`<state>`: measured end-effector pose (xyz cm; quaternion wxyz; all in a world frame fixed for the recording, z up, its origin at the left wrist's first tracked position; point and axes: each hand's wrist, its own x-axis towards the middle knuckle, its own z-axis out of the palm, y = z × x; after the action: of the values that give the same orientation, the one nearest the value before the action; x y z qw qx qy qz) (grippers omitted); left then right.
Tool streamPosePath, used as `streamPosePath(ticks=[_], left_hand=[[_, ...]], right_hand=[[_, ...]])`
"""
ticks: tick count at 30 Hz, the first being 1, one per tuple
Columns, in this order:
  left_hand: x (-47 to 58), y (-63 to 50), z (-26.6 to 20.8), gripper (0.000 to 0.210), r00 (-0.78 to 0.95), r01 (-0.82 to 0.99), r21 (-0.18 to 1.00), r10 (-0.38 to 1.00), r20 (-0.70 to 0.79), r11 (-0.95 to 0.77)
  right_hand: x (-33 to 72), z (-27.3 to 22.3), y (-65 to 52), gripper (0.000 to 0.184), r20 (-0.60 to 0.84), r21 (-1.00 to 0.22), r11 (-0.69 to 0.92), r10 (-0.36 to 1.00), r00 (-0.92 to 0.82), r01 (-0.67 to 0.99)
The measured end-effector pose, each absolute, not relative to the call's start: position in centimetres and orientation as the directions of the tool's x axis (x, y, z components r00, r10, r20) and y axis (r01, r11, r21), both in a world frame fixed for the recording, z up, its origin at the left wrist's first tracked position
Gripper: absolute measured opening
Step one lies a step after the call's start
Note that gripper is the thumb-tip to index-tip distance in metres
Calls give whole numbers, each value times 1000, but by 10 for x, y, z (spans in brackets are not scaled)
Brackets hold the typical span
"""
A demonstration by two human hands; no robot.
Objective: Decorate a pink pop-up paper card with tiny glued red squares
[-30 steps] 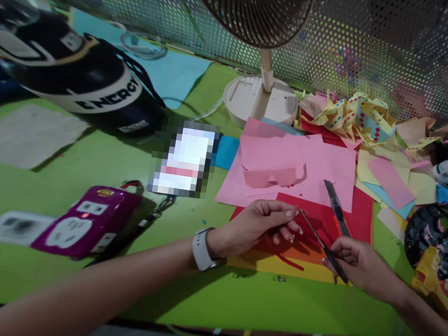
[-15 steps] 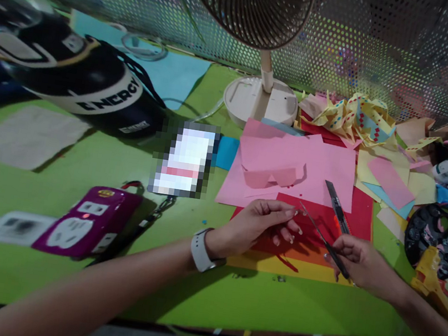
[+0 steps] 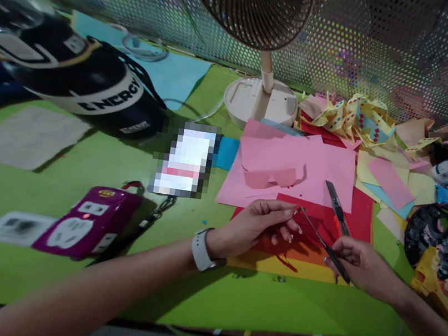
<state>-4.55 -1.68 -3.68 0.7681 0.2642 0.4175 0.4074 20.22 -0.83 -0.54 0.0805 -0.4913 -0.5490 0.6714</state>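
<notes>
**Holding slim dark-handled tool (image 3: 338, 262) over red sheet (image 3: 361, 222)**

Clamping the tool's handle in the grip of the right hand (image 3: 356, 257); pointing its thin metal tip leftward, right at the fingertips of the left hand (image 3: 270, 220). Holding left thumb and forefinger close together there; being unable to tell whether pinching something tiny. Wearing white-strapped watch (image 3: 200, 249) on the left.

Noting orange sheet (image 3: 265, 246) and yellow sheet (image 3: 313, 272) showing below the red, with narrow red strip (image 3: 287, 263) lying near the lower edge. Finding utility knife (image 3: 336, 207) lying across pink sheets (image 3: 274, 142) and red sheet, just beyond the right hand. Seeing folded pink piece (image 3: 272, 180) on the pink sheets.

Farther right on the green surface (image 3: 291, 307), noting yellow glue gun (image 3: 430, 277) overlapping black palette (image 3: 418, 233). Leftward, noting pixelated bright screen (image 3: 187, 159), purple socket block (image 3: 87, 220) and black bottle (image 3: 102, 82).
</notes>
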Motion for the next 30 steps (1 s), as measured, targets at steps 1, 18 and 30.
streamPosePath(ticks=[1, 18, 30], left_hand=[[-45, -17, -37, 15, 324, -404, 746, 845, -425, 530], [-44, -17, -36, 16, 313, -399, 745, 843, -437, 534], [-44, -18, -35, 14, 311, -399, 745, 843, -439, 535]], right_hand=[[202, -6, -8, 43, -571, -816, -380, 645, -508, 435], [203, -9, -8, 48, -574, -816, -389, 637, -515, 428], [204, -12, -8, 47, -540, -838, -375, 671, -507, 396]])
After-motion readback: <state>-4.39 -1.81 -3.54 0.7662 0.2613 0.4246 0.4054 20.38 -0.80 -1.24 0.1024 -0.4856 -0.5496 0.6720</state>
